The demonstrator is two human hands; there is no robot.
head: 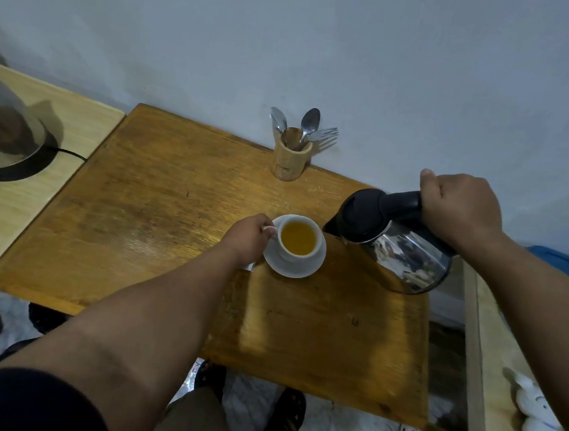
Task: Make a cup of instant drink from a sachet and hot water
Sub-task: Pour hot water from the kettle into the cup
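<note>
A white cup full of yellow-orange drink stands on a white saucer in the middle of the wooden table. My left hand pinches the cup's handle from the left. My right hand grips the black handle of a steel kettle, held tilted just right of the cup, its spout close to the rim. No water stream shows. A small white piece, perhaps the sachet, peeks out under my left wrist.
A wooden holder with spoons and a fork stands at the table's back edge by the wall. A second steel kettle sits on its base on a pale side table at left. A white soft toy lies on a shelf at right.
</note>
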